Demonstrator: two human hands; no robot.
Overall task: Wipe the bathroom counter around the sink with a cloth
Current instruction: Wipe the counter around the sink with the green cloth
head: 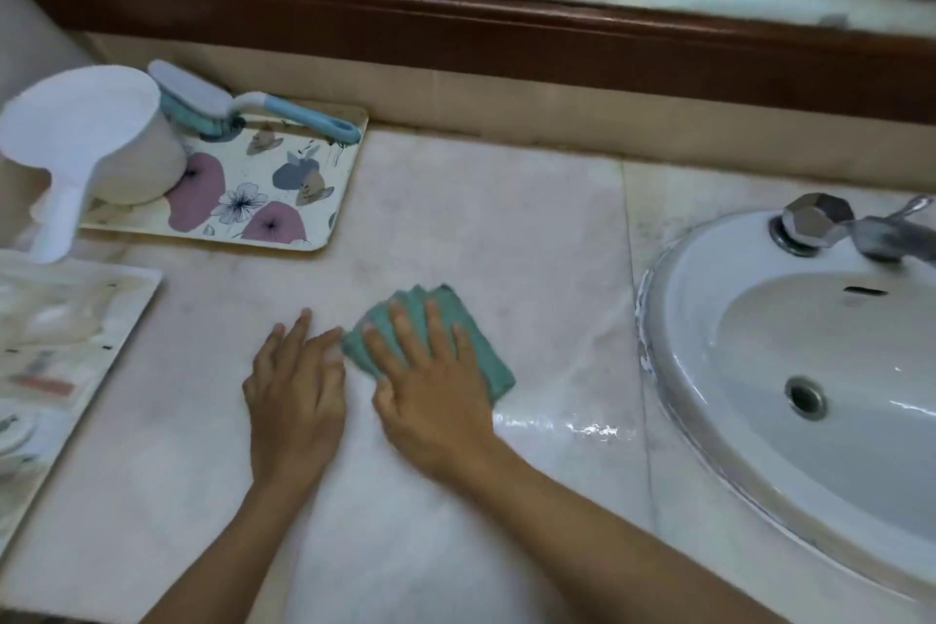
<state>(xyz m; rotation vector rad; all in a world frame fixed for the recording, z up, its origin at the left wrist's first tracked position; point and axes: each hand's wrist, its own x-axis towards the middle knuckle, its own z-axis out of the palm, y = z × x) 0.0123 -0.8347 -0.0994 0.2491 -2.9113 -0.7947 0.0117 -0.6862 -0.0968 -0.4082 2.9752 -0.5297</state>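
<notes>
Left of the sink (709, 319), the right hand (430, 385) is pressing the cloth (491, 367) flat with spread fingers, the left hand (296, 385) lying open farther out; the bench (481, 218) is looking only partly wiped.

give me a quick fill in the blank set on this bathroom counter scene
1. The right hand presses flat on a green ____.
2. The brush and the white scoop rest on a flowered ____.
3. The left hand lies flat on the bare ____.
4. Water glistens between the right hand and the ____.

Missing words: cloth; tray; counter; sink.
</notes>
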